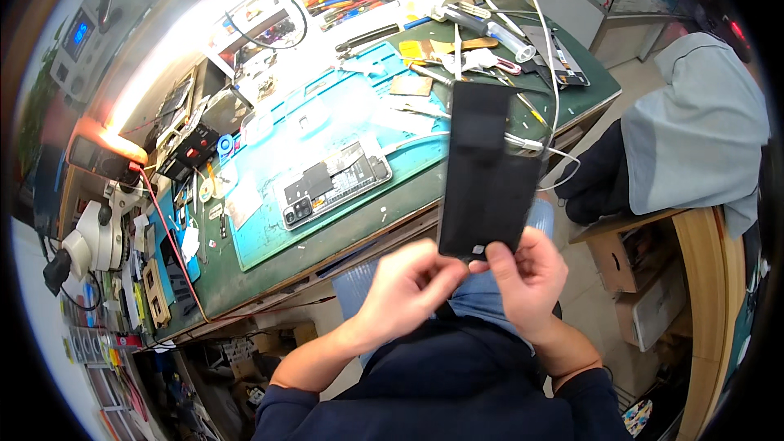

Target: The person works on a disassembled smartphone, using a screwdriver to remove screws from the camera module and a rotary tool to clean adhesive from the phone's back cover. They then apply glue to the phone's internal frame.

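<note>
Upright above my lap, just past the bench's front edge, is a black phone screen panel (490, 180) with a small white square near its lower end. My right hand (531, 282) grips its lower right corner, thumb flat on the dark face. At the lower left corner, the fingers of my left hand (412, 282) are pinched together against the edge; whether they hold a small part there is hidden. Left of the panel, an opened phone (336, 184) lies on the blue work mat (261, 249), with its camera lenses and inner parts showing.
White cables (557, 65) hang down and cross the bench's right side. A syringe (510, 41), brushes and pliers crowd the back. An orange multimeter (106, 149) and a white microscope (96, 241) stand at left. Grey cloth (694, 114) drapes over something at right.
</note>
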{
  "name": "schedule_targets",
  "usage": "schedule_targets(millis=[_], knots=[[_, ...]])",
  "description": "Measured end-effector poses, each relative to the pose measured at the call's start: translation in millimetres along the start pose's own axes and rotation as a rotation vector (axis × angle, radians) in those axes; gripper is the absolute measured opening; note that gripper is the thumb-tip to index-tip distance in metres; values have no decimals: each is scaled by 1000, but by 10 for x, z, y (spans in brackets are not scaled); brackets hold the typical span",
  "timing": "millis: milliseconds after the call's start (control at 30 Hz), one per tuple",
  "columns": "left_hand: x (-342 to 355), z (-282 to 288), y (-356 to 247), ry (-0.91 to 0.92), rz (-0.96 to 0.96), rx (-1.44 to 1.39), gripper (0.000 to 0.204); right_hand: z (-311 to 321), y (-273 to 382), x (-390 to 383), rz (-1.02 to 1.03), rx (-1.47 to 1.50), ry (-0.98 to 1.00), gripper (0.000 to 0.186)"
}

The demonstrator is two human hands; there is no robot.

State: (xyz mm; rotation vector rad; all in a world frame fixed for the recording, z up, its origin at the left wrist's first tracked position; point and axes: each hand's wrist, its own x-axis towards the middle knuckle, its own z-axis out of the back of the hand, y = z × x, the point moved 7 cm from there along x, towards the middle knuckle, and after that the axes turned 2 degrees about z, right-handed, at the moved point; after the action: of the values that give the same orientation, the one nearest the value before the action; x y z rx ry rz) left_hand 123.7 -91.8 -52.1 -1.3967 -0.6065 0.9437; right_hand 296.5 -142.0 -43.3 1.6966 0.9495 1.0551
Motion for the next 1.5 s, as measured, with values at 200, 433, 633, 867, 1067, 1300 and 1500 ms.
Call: schedule_targets(millis=[200, 433, 633, 867, 1067, 1300, 1500], knots=[[-132, 208, 11, 136, 281, 92, 34, 41, 23, 51, -69, 1, 71, 15], [238, 122, -347, -188, -167, -378, 22, -141, -80, -121, 35, -95, 173, 15], [-56, 128, -204, 124, -42, 50, 29, 116, -12, -7, -36, -8, 68, 14], [167, 569, -683, -335, -344, 72, 17, -19, -10, -72, 32, -161, 153, 13], [189, 663, -646, -373, -295, 79, 11, -42, -32, -34, 114, -294, 282, 12], [164, 1017, -721, -509, -398, 12, 20, 80, -124, -93, -74, -150, 215, 10], [141, 884, -733, -355, -300, 203, 12, 80, -112, -116, 102, -336, 342, 9]])
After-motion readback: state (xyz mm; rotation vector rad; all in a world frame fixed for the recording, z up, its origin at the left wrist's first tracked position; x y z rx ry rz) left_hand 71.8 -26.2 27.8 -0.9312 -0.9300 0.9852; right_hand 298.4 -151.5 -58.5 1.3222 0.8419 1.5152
